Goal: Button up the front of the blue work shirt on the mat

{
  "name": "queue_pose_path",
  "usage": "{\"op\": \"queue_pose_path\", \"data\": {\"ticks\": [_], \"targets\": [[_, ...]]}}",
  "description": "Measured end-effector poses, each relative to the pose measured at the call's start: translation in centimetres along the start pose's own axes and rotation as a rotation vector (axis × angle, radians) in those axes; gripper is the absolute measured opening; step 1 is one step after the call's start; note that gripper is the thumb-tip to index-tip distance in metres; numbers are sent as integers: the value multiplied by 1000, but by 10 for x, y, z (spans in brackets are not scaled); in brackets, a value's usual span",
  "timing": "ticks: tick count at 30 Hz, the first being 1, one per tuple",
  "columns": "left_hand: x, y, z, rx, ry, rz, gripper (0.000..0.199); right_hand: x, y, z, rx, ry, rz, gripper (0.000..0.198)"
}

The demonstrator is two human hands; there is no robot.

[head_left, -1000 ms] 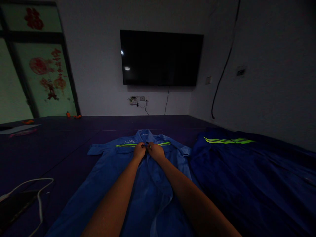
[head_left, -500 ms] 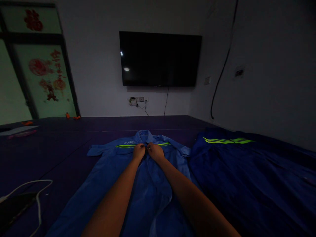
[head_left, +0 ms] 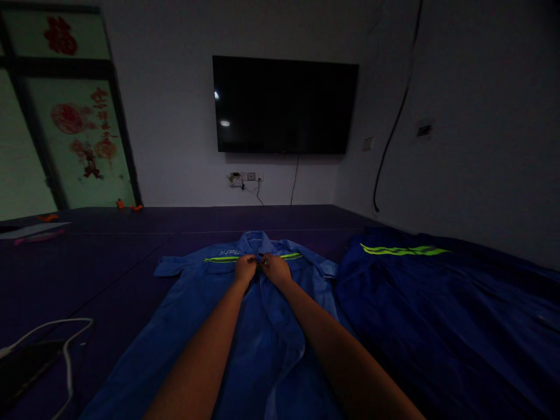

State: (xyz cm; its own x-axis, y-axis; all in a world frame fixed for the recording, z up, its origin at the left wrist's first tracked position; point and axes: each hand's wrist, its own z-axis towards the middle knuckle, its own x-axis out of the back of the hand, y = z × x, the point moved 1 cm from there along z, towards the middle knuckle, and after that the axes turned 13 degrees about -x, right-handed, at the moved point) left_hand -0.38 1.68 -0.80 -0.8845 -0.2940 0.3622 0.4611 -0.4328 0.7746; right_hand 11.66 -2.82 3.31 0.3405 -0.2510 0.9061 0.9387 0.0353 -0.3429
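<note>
We lay blue work shirt (head_left: 205, 326) flat on dark mat (head_left: 109, 256), front up, under both forearms. Left hand (head_left: 245, 270) and right hand (head_left: 275, 269) meet at placket just below collar, fingertips pinching front edges together, likely at button. White lettering beside left hand too dim to read. Darker garment (head_left: 437, 315) right of right hand.

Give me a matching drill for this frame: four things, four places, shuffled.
Things:
1. light blue shirt
2. dark blue garment
3. white cable
4. television

Places:
A. mounted on the far wall
B. lower left corner
C. under both hands, at centre
D. right of the shirt

Pairs: 1-C, 2-D, 3-B, 4-A
</note>
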Motion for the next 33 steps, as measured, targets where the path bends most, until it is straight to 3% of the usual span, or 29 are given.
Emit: {"op": "queue_pose_path", "data": {"ticks": [33], "targets": [[2,11,-2,-47,-29,30,24,3,-5,-5,-27,24,-89,23]]}}
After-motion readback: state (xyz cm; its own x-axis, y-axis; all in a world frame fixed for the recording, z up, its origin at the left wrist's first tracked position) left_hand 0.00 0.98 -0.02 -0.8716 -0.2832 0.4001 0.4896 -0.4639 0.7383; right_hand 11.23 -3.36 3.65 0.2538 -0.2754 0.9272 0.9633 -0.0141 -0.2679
